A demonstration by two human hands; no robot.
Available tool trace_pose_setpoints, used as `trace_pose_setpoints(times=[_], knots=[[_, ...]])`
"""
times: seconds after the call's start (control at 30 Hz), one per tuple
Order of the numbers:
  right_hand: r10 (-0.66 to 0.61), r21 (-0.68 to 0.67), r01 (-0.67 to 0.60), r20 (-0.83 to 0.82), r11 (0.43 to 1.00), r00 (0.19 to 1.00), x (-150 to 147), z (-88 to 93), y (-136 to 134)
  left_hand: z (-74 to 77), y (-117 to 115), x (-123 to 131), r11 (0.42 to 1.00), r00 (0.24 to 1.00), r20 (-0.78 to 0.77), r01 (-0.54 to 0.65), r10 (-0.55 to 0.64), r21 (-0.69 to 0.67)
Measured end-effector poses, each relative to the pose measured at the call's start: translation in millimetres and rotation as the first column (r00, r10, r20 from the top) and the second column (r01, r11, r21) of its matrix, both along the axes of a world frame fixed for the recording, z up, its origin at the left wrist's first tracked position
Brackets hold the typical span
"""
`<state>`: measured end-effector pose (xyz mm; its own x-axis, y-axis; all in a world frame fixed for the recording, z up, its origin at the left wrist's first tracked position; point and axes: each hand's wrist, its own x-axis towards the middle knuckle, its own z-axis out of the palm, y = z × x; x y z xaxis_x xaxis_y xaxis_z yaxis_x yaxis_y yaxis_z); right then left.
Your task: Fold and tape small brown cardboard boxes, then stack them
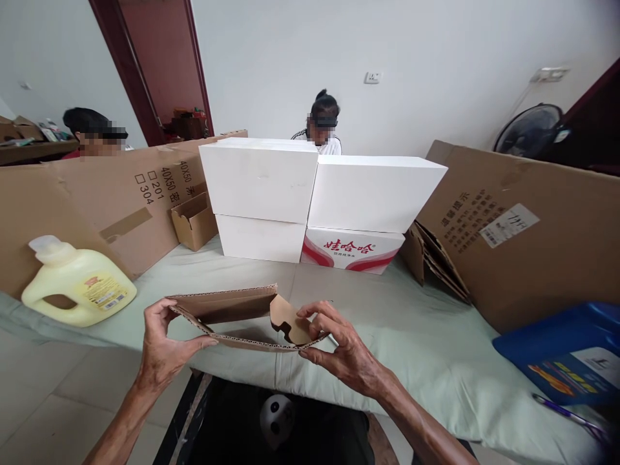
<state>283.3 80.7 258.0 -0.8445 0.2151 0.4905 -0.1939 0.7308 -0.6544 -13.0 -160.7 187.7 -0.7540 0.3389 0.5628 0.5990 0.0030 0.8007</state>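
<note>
A brown cardboard box (232, 309), partly opened out, is held over the near edge of the cloth-covered table (252, 274). My left hand (165, 342) grips its left end, with the thumb along the near wall and the fingers at the far corner. At the right end, my right hand (336, 345) pinches the near wall beside a notched inner flap (285, 318), which is folded inward. Through the box's middle the tabletop shows. A small brown carton (194, 223), open at the top, stands farther back on the left.
White boxes (256, 184) are stacked at the back, next to a red-and-white printed carton (352, 250). Large cardboard sheets (527, 219) wall both sides. A yellow jug (80, 284) stands left; a blue container (562, 352) and purple-handled tool (566, 410) lie right. Two people sit beyond.
</note>
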Motion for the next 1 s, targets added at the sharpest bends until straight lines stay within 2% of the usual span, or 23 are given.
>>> trace_pose_setpoints(times=[0.1, 0.2, 0.37, 0.47, 0.53, 0.67, 0.83, 0.9, 1.0], knots=[[-0.004, 0.026, 0.004, 0.013, 1.000, 1.000, -3, -3.5, 2, -7.8, 1, -2, 1.000, 0.999, 0.034, 0.001, 0.000, -0.028], [-0.035, -0.032, 0.036, 0.032, 0.999, 0.999, -5, -11.3, 6, -13.2, 2, -5, 0.999, 0.998, 0.055, -0.024, 0.026, -0.024], [-0.164, -0.110, 0.177, 0.122, 0.978, 0.979, -8, -39.2, 16, -16.4, 5, -6, 1.000, 0.997, 0.067, -0.026, 0.026, -0.004], [-0.158, -0.099, 0.160, 0.022, 0.982, 0.987, -13, -51.3, 19, -15.7, 6, -6, 0.999, 0.997, 0.076, -0.030, 0.028, 0.019], [-0.153, -0.082, 0.148, -0.069, 0.986, 0.986, -17, -52.4, 20, -13.1, 5, -6, 0.999, 0.996, 0.089, -0.032, 0.029, 0.029], [-0.161, -0.084, 0.150, -0.143, 0.985, 0.977, -20, -47.2, 17, -6.5, 5, -6, 0.998, 0.995, 0.100, -0.026, 0.020, 0.056], [-0.198, -0.140, 0.200, 0.027, 0.970, 0.980, -13, -39.5, 17, -10.7, 5, -6, 0.999, 0.997, 0.067, 0.035, -0.034, -0.008], [-0.174, -0.193, 0.197, 0.126, 0.961, 0.977, -10, -25.8, 21, -15.5, 4, -6, 0.997, 0.997, 0.049, 0.066, -0.065, -0.033], [-0.096, -0.292, 0.168, 0.247, 0.941, 0.964, -12, 9.9, 33, -21.2, 3, -6, 0.995, 0.996, 0.022, 0.091, -0.090, -0.040]])
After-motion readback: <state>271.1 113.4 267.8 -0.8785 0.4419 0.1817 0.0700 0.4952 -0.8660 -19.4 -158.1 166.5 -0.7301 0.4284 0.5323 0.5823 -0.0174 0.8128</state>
